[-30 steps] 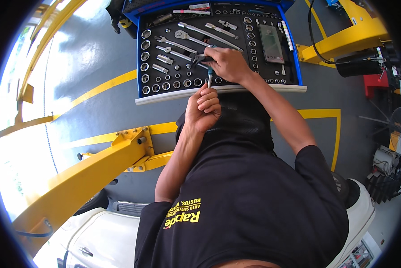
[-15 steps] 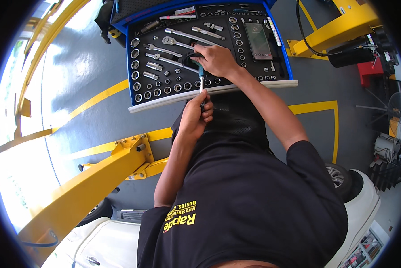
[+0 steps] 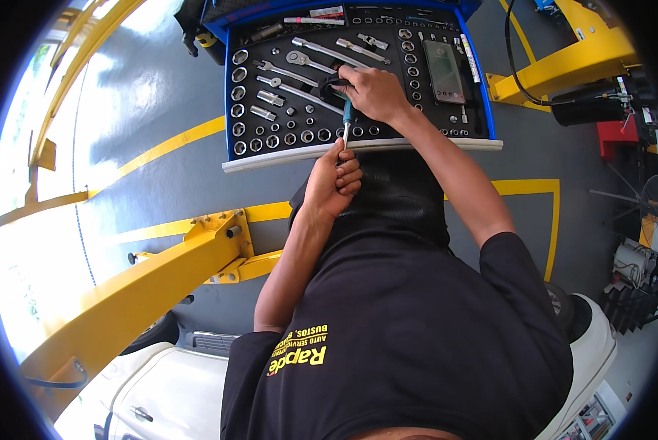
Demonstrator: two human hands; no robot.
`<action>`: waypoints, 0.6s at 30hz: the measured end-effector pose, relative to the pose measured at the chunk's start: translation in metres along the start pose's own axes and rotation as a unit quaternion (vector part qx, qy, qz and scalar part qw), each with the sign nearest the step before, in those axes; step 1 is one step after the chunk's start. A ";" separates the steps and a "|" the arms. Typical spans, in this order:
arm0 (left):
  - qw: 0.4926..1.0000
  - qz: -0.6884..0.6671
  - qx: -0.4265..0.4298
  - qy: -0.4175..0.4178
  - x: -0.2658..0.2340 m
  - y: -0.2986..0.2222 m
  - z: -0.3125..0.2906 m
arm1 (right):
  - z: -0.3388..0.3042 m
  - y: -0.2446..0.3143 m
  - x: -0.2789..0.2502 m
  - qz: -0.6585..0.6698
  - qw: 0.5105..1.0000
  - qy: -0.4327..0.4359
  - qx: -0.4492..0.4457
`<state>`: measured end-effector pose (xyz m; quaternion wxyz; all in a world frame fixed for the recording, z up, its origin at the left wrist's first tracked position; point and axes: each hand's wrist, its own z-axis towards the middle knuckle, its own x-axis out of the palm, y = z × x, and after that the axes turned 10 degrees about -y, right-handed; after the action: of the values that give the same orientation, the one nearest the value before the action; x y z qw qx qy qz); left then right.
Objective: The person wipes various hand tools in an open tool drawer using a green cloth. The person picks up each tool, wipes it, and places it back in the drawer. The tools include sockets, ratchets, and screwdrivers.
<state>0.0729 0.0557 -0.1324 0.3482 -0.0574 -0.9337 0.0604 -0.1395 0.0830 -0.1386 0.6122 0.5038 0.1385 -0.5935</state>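
A screwdriver (image 3: 348,111) with a teal handle and a slim metal shaft is held upright in the picture, over the front of a tool drawer. My left hand (image 3: 333,180) pinches the shaft near its lower end, fingers curled in. At the handle's far end, my right hand (image 3: 377,94) is closed on a black, soft-looking piece (image 3: 332,88), which I cannot make out clearly; it touches or wraps the handle top. Beneath my right hand lie a ratchet (image 3: 297,57) and a long bar (image 3: 276,83) in black foam.
The open blue drawer (image 3: 483,110) has a pale front edge (image 3: 307,153). Sockets (image 3: 239,75) line its foam, and a phone (image 3: 443,70) rests on its right side. Yellow lift arms (image 3: 160,282) stand at left and right. A white car (image 3: 175,396) is behind me.
The view has shifted slightly, so the drawer sits farther right and higher. Both hands keep their hold on the screwdriver and the black piece, with little other movement.
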 end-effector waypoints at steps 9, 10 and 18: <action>0.997 0.057 0.050 -0.027 -0.001 0.002 -0.005 | -0.029 0.025 -0.016 0.074 0.995 0.021 -0.057; 0.990 0.108 0.081 -0.047 0.007 0.004 -0.008 | -0.026 0.015 -0.012 0.065 0.997 -0.020 -0.046; 0.882 0.312 0.298 -0.189 0.029 0.006 -0.041 | -0.053 0.075 -0.067 0.187 0.980 -0.005 -0.067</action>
<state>0.0786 0.0693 -0.0835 0.1291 -0.2272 -0.8533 0.4513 -0.0687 0.1479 -0.0777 0.7456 0.4755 0.0781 -0.4603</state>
